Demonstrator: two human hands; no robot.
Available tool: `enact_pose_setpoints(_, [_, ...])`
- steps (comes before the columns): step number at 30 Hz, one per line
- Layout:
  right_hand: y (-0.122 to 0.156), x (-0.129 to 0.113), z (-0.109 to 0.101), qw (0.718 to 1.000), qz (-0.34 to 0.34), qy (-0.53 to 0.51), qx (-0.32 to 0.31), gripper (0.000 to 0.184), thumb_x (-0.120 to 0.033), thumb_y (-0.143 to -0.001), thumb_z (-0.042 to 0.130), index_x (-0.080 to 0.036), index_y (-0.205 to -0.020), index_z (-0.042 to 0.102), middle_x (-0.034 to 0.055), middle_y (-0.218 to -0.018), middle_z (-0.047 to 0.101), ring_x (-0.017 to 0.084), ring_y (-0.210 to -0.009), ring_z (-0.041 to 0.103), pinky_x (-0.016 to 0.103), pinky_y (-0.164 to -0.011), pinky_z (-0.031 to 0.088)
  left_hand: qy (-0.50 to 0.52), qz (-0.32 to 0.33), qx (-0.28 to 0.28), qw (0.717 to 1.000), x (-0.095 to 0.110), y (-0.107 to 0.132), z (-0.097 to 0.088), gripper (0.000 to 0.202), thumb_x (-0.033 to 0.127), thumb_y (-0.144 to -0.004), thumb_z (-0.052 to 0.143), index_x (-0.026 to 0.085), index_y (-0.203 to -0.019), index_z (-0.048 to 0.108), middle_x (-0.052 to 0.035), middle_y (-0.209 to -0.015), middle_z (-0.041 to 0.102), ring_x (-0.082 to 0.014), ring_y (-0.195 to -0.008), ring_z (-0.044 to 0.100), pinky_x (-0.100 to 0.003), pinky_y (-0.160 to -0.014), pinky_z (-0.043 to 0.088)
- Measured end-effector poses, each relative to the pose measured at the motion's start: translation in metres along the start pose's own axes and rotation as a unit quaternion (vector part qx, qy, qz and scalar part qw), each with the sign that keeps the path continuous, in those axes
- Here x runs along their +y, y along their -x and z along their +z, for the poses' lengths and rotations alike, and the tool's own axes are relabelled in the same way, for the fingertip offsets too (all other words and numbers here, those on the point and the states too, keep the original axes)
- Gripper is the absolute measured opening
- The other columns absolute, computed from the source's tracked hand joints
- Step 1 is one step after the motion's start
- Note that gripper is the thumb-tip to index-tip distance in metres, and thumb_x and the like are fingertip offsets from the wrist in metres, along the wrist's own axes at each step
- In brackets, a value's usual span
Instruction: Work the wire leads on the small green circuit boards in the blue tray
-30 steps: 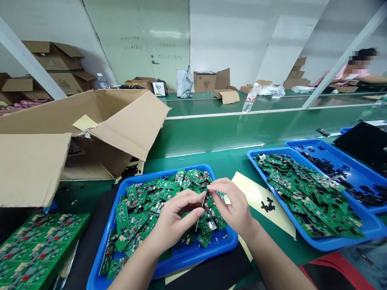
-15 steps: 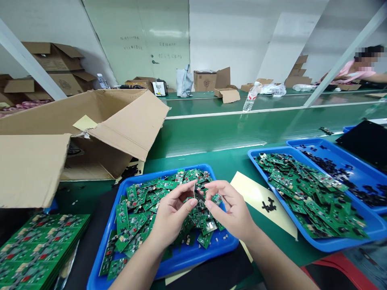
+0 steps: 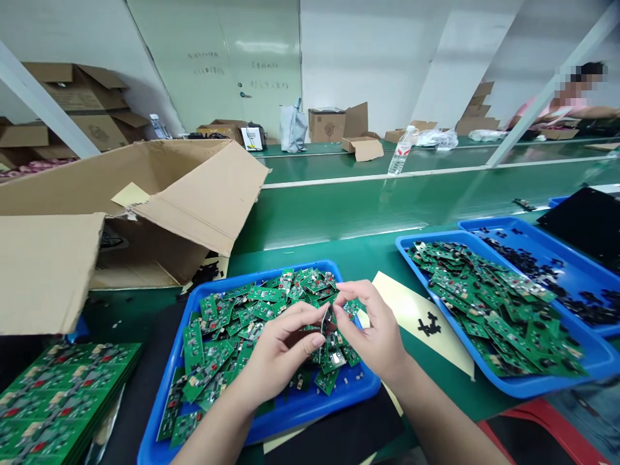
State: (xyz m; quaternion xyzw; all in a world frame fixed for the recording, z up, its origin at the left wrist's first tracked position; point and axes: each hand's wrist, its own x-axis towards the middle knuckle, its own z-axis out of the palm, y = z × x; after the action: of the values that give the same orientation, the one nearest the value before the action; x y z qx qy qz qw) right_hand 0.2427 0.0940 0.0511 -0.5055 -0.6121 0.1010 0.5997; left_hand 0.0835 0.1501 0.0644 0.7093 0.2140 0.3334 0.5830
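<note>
Near us, the left hand (image 3: 278,352) and the right hand (image 3: 375,332) meet over the blue tray (image 3: 310,408). Both are curled up, and their fingertips pinch one small green board (image 3: 327,318) on its edge, just above the pile of boards (image 3: 227,329). The hands seem to be working on this one board, which needs a steady, gentle pinch. On the right is another tray (image 3: 533,389). Far left sits an open cardboard box (image 3: 203,194).

Blue tray (image 3: 310,403) is smooth, shiny plastic. The circuit boards (image 3: 227,323) in it look glossy green, same for the little board (image 3: 328,320). Cardboard box (image 3: 203,194) is matt brown, the counter (image 3: 339,213) is smooth with a slight sheen, and the paper sheet (image 3: 411,310) is matt.
</note>
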Motion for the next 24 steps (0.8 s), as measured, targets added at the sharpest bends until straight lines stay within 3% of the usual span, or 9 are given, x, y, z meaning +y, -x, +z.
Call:
enact_pose_setpoints(2, [-0.0002, -0.0006, -0.0001, 1.0, 0.001, 0.0, -0.006, 0.03, -0.009, -0.083, 0.05, -0.025, -0.109, 0.05, 0.0003, -0.08, 0.056, 0.016, -0.078, 0.056, 0.035, -0.078, 0.048, 0.01, 0.008, 0.015, 1.0, -0.0018, 0.0002, 0.0001, 0.031, 0.022, -0.081, 0.064, 0.03, -0.111, 0.067, -0.0044, -0.09, 0.063, -0.0145, -0.083, 0.058, -0.023, -0.073, 0.048])
enact_pose_setpoints(8, [-0.0009, -0.0041, -0.0002, 0.993, 0.089, -0.068, -0.046, 0.03, -0.01, -0.079, 0.051, -0.023, -0.107, 0.05, -0.0024, -0.075, 0.055, 0.014, -0.074, 0.058, 0.033, -0.081, 0.047, 0.033, 0.034, 0.062, 0.997, -0.0064, 0.0005, 0.0024, 0.032, 0.02, -0.079, 0.066, 0.027, -0.109, 0.068, -0.0059, -0.091, 0.062, -0.017, -0.085, 0.06, -0.027, -0.072, 0.053])
enact_pose_setpoints(15, [-0.0015, -0.0077, 0.0032, 0.952, 0.214, -0.178, -0.128, 0.03, -0.013, -0.076, 0.052, -0.02, -0.105, 0.05, -0.0033, -0.068, 0.053, 0.013, -0.066, 0.057, 0.027, -0.067, 0.048, 0.019, 0.072, 0.107, 0.992, -0.0068, -0.0007, 0.0035, 0.03, 0.019, -0.076, 0.07, 0.027, -0.104, 0.07, -0.006, -0.091, 0.064, -0.018, -0.086, 0.06, -0.03, -0.074, 0.053])
enact_pose_setpoints(19, [-0.001, -0.005, 0.0029, 0.964, 0.195, -0.161, -0.084, 0.031, -0.013, -0.078, 0.051, -0.021, -0.108, 0.049, -0.003, -0.07, 0.053, 0.013, -0.068, 0.057, 0.027, -0.066, 0.048, -0.006, 0.062, 0.074, 0.995, -0.007, 0.0019, 0.0024, 0.03, 0.021, -0.078, 0.067, 0.027, -0.108, 0.069, -0.0068, -0.09, 0.063, -0.0181, -0.083, 0.059, -0.028, -0.07, 0.051])
enact_pose_setpoints(24, [0.001, 0.0002, 0.003, 0.994, 0.073, -0.08, -0.008, 0.035, -0.01, -0.082, 0.051, -0.023, -0.114, 0.046, -0.002, -0.076, 0.054, 0.014, -0.074, 0.057, 0.034, -0.081, 0.047, -0.062, 0.042, 0.024, 0.997, -0.0045, 0.0034, 0.0007, 0.029, 0.025, -0.082, 0.062, 0.027, -0.111, 0.067, -0.0052, -0.083, 0.062, -0.0167, -0.077, 0.057, -0.029, -0.071, 0.048])
